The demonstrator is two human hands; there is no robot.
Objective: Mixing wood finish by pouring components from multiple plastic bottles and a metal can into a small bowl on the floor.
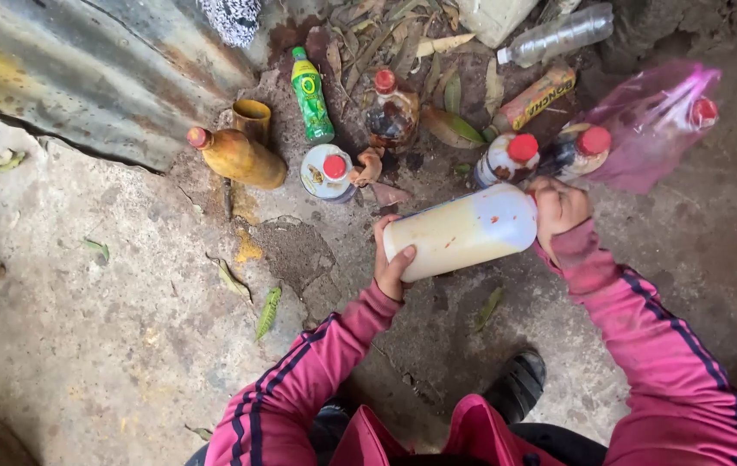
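Left hand (pixel 392 263): wrapped around the bottom end of a large translucent bottle (pixel 463 231), fingers closed on it.
Bottle: held sideways above the concrete floor (pixel 126 345), part full of a pale creamy liquid (with a few reddish specks on the wall).
Right hand (pixel 558 207): closed over the bottle's neck end, so the cap itself is hidden.
Step in hand: by the grip, the cap end is probably being turned or held tight while the other hand steadies the body.
What that calls for: a firm hold at the base and the bottle kept level so nothing spills.
Around, from the left: amber bottle (pixel 243 157) lying on its side, small yellow cup (pixel 253 118), green bottle (pixel 310 95), round white tub (pixel 327 171), dark jar (pixel 392 114), two red-capped bottles (pixel 511 157), purple plastic bag (pixel 653 125).
In the way: the red-capped bottles stand just beside the right hand, easy to knock.
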